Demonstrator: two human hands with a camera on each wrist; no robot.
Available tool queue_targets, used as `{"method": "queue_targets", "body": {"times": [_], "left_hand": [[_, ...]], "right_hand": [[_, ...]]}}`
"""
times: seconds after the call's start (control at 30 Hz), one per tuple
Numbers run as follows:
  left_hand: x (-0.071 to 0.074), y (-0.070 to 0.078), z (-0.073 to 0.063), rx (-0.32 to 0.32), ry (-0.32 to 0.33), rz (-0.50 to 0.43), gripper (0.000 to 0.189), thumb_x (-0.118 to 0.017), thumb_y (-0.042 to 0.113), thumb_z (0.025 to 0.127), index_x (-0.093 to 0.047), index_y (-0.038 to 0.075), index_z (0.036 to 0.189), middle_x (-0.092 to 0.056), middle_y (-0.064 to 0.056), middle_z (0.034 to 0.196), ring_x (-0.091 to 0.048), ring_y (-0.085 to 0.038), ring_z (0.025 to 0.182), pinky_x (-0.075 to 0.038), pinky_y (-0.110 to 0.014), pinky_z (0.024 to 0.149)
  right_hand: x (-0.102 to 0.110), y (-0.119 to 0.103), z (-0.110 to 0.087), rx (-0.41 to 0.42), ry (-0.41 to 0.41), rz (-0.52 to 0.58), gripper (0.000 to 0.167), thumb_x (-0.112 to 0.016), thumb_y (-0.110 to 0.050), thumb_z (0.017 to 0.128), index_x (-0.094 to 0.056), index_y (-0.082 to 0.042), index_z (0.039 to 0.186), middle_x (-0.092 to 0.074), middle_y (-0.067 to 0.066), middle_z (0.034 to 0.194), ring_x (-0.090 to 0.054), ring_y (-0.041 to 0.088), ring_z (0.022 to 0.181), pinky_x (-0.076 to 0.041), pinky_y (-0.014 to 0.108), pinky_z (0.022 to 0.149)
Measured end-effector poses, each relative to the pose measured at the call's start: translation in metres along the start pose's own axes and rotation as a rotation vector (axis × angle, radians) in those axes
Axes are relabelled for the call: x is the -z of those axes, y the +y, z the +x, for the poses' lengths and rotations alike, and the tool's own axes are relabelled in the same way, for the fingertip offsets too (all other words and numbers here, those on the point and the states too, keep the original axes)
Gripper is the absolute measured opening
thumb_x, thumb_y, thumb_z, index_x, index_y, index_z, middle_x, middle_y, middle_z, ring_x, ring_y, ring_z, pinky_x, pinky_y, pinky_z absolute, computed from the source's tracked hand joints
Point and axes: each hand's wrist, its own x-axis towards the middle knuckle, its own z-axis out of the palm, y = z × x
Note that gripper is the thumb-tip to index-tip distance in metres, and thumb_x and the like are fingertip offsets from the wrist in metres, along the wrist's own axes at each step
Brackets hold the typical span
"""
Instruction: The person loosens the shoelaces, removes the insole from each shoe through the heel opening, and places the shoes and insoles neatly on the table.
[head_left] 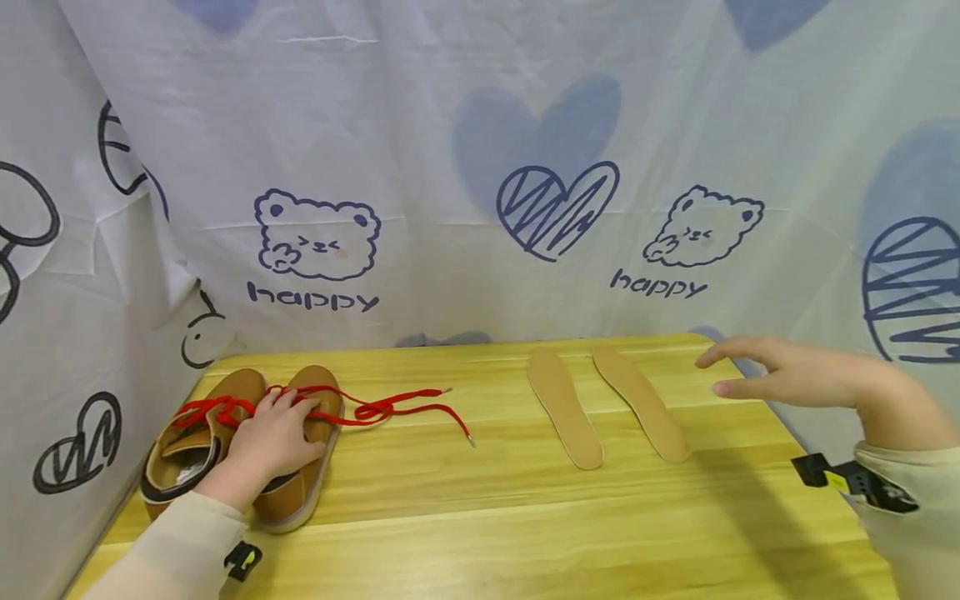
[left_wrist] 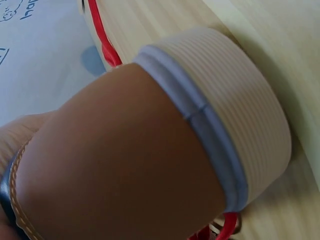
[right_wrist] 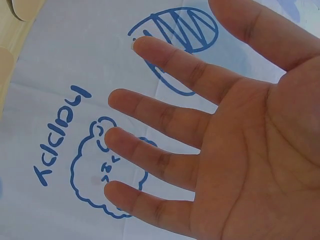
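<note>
A pair of brown shoes with red laces stands at the left of the wooden table. My left hand [head_left: 276,433] rests on the right-hand shoe [head_left: 300,500], fingers spread over its upper near the laces [head_left: 375,411], thumb out to the side. Close up in the left wrist view are the shoe's brown heel [left_wrist: 115,155] and pale ribbed sole [left_wrist: 235,105]; most of the hand is hidden there. Beside it sits the other shoe [head_left: 238,387]. My right hand [head_left: 810,375] hovers empty off the table's right side, its fingers spread in the right wrist view.
Two tan insoles, a left one [head_left: 564,408] and a right one [head_left: 641,404], lie flat on the wooden table [head_left: 480,550]. The right-hand shoe's laces trail toward the middle. A white printed cloth [head_left: 435,167] hangs behind the table and along its left side.
</note>
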Motion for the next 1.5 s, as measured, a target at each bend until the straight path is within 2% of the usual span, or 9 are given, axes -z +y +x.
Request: {"method": "queue_targets", "body": {"times": [0.23,0.47,0.63,0.8,1.07,1.5], "left_hand": [[-0.001,-0.004,-0.002,-0.018,0.000,0.000,0.070,-0.078,0.036,0.081,-0.057,0.001,0.138,-0.039,-0.036,0.146,-0.026,-0.057,0.136,-0.035,-0.078,0.094],[0.013,0.002,0.000,-0.061,0.026,-0.031,0.068,-0.079,0.035,0.082,-0.057,0.003,0.139,-0.036,-0.035,0.149,-0.026,-0.058,0.136,-0.021,-0.078,0.103],[0.023,0.010,-0.001,-0.095,0.065,-0.052,0.065,-0.076,0.035,0.086,-0.057,0.003,0.140,-0.036,-0.032,0.151,-0.025,-0.059,0.137,-0.025,-0.078,0.102],[0.023,0.017,-0.004,-0.130,0.097,-0.055,0.062,-0.075,0.035,0.088,-0.058,0.003,0.138,-0.040,-0.031,0.149,-0.027,-0.059,0.137,-0.026,-0.077,0.103],[0.019,0.031,-0.007,-0.171,0.103,-0.080,0.061,-0.073,0.035,0.089,-0.058,0.003,0.139,-0.043,-0.029,0.148,-0.028,-0.056,0.138,-0.028,-0.075,0.104],[0.016,0.051,-0.007,-0.189,0.075,-0.123,0.063,-0.070,0.039,0.092,-0.055,0.005,0.143,-0.038,-0.029,0.152,-0.026,-0.052,0.142,-0.027,-0.072,0.107]], "right_hand": [[0.000,0.001,0.003,-0.006,-0.008,-0.016,0.047,-0.060,-0.036,0.100,-0.057,-0.008,0.138,-0.048,0.024,0.145,-0.037,0.054,0.134,-0.040,0.069,0.097],[0.002,-0.001,0.007,-0.030,0.000,-0.012,0.049,-0.058,-0.039,0.101,-0.055,-0.010,0.140,-0.040,0.028,0.150,-0.031,0.057,0.136,-0.038,0.071,0.097],[-0.002,-0.004,0.012,0.003,0.018,-0.020,0.048,-0.060,-0.038,0.101,-0.055,-0.010,0.139,-0.045,0.026,0.147,-0.037,0.054,0.134,-0.040,0.069,0.097],[-0.008,-0.007,0.017,0.055,0.034,-0.011,0.045,-0.063,-0.034,0.099,-0.058,-0.007,0.136,-0.051,0.023,0.143,-0.040,0.052,0.134,-0.040,0.068,0.099],[-0.018,-0.012,0.026,0.071,0.023,-0.001,0.048,-0.060,-0.039,0.100,-0.056,-0.010,0.139,-0.046,0.024,0.147,-0.039,0.052,0.134,-0.039,0.067,0.101],[-0.038,-0.025,0.046,0.159,0.055,0.002,0.046,-0.062,-0.033,0.100,-0.057,-0.007,0.138,-0.053,0.018,0.143,-0.042,0.047,0.134,-0.038,0.064,0.105]]}}
